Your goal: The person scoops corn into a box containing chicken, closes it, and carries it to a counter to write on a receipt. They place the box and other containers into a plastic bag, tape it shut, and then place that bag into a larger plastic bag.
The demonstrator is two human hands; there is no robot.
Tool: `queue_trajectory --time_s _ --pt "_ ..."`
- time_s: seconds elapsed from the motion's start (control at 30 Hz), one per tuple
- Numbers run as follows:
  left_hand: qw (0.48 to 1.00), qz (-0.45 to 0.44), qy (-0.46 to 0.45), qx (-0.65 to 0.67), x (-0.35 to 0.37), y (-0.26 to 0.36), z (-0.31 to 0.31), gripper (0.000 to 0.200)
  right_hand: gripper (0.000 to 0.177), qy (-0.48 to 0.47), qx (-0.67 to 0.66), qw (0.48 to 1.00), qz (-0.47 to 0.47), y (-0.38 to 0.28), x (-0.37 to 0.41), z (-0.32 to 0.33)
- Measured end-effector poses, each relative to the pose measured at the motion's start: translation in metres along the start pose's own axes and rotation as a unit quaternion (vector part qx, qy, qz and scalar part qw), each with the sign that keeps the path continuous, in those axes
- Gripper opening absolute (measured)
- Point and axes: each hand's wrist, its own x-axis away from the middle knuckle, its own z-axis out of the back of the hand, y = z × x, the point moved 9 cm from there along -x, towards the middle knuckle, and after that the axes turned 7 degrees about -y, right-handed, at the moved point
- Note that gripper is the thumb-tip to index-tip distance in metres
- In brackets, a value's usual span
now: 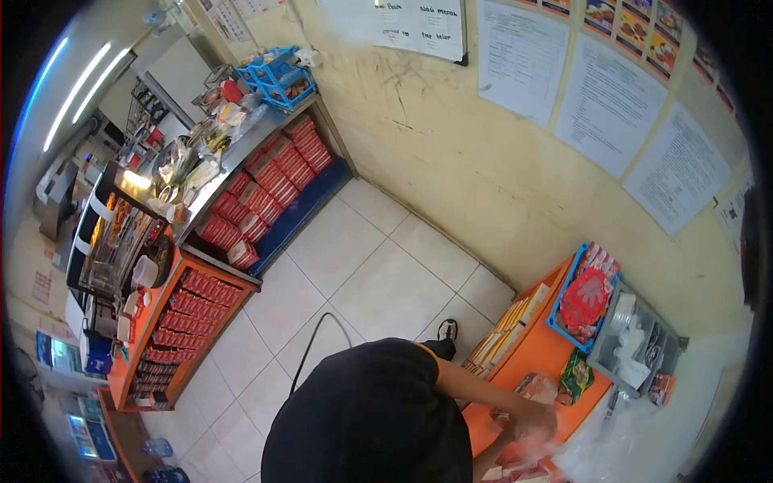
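My body in a black shirt (370,419) fills the bottom middle, and both arms reach right over an orange counter (538,352). My left hand (535,419) hovers with curled fingers beside a pinkish packet (533,385). My right hand (515,451) lies lower, blurred, among small red and white packets (523,471). Whether either hand grips a packet is unclear. A green packet (576,375) lies just beyond the left hand. A clear plastic bag (616,443) sits to the right of both hands.
A blue basket (564,290) of red packets and a grey tray (668,338) of white items stand at the counter's far end. Yellow boxes (506,328) fill its shelf. Across the tiled floor (378,266) stand shelves of red packets (266,189) and a display case (113,241). A black cable (320,332) trails on the floor.
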Motion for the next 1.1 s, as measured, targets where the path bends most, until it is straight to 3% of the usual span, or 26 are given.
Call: queue_trajectory --time_s 0.17,0.2,0.3,0.4,0.5,0.67,0.73,0.77,0.8,0.87,0.93,1.03,1.07,1.1 --pt "0.993 0.028 0.117 -0.020 0.053 -0.048 0.046 0.135 0.063 -0.077 -0.008 0.997 0.027 -0.037 -0.028 -0.019" --pt "0.987 -0.015 0.136 -0.085 0.065 -0.050 0.056 0.136 0.063 -0.088 -0.005 0.996 0.028 -0.035 -0.030 -0.020" --pt "0.972 -0.044 0.152 -0.173 0.077 -0.034 0.060 0.130 0.062 -0.111 -0.001 0.994 0.019 -0.032 -0.031 -0.015" --pt "0.981 0.051 0.119 -0.147 0.115 0.023 0.095 0.124 0.062 -0.119 0.006 0.993 0.023 -0.053 -0.038 -0.012" --pt "0.960 0.014 0.208 -0.189 0.187 0.106 0.150 0.089 0.061 -0.121 0.005 0.991 0.052 -0.099 -0.048 -0.026" --pt "0.954 0.021 0.274 -0.117 0.355 0.213 0.245 0.033 0.060 -0.178 -0.010 0.973 0.148 -0.225 -0.058 -0.093" --pt "0.952 0.107 0.281 0.061 0.440 0.207 0.265 0.027 0.060 -0.246 -0.022 0.950 0.190 -0.297 -0.044 -0.154" --pt "0.942 0.132 0.291 0.100 0.486 0.198 0.270 0.035 0.059 -0.287 -0.024 0.934 0.211 -0.334 -0.033 -0.188" --pt "0.931 0.155 0.299 0.139 0.535 0.184 0.274 0.046 0.059 -0.337 -0.023 0.912 0.233 -0.373 -0.016 -0.228" --pt "0.884 0.202 0.376 0.190 0.651 0.166 0.290 0.045 0.059 -0.451 -0.011 0.848 0.278 -0.450 0.027 -0.307" --pt "0.750 0.142 0.570 0.306 0.765 0.175 0.312 0.037 0.058 -0.569 0.017 0.755 0.324 -0.520 0.080 -0.381" --pt "0.733 0.122 0.534 0.403 0.850 0.186 0.330 0.046 0.058 -0.709 0.066 0.575 0.403 -0.615 0.168 -0.474" --pt "0.783 0.147 0.424 0.431 0.854 0.207 0.333 0.056 0.058 -0.742 0.073 0.519 0.418 -0.640 0.194 -0.497" --pt "0.824 0.148 0.383 0.391 0.865 0.217 0.343 0.057 0.058 -0.766 0.082 0.468 0.433 -0.664 0.218 -0.519"
